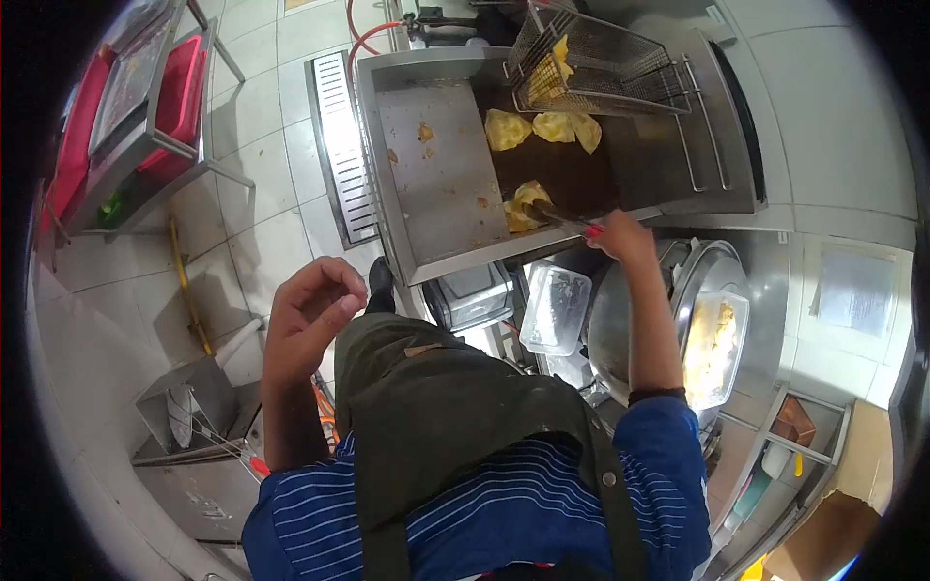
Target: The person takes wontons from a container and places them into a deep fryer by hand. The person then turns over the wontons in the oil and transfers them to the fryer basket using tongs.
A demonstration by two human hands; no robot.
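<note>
My right hand (620,239) is closed around the handle of metal tongs (562,215) with a red part by the fingers. The tips of the tongs touch a yellow fried piece (526,205) at the near edge of the dark oil (552,174) in a steel fryer. Farther back, several yellow pieces (554,127) lie in the oil. A wire basket (620,73) with more yellow food rests above them. My left hand (320,305) hangs left of the fryer, fingers curled and thumb near them, with nothing visible in it.
The fryer's steel draining side (431,155) holds crumbs. Right of my apron are a clear plastic container (555,308), a large round metal lid (693,290) and a tub of yellow food (715,349). A rack with red trays (179,92) stands at the left.
</note>
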